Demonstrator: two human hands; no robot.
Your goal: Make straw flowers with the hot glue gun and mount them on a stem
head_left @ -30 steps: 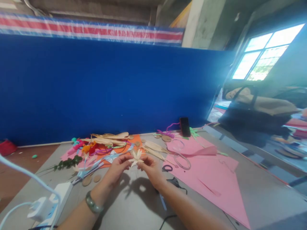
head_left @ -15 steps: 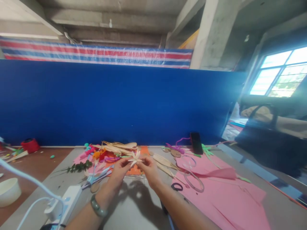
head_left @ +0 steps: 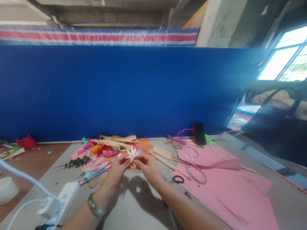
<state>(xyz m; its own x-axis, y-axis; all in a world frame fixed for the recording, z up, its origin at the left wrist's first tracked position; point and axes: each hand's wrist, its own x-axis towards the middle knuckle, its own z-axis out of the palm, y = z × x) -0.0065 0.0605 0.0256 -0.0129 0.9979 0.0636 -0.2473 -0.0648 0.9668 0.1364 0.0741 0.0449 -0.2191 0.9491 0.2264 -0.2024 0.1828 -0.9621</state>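
Observation:
A small cream-white flower with narrow pointed petals is held up between my two hands, above the table. My left hand pinches it from the left, thumb and fingers together. From the other side my right hand grips its base with closed fingertips. The part of the flower under the petals is hidden by my fingers. Behind it lie orange paper and a bundle of pale dried strips. More pale strips lie to the right of my right hand.
Pink paper sheets spread over the right side, with a ring and a black scissor handle near their edge. A phone leans on the blue partition. At left are a power strip, a green sprig and a white bowl.
The view has tilted down slightly. Both hands stay on the flower, which has turned a little so its petals stand more upright.

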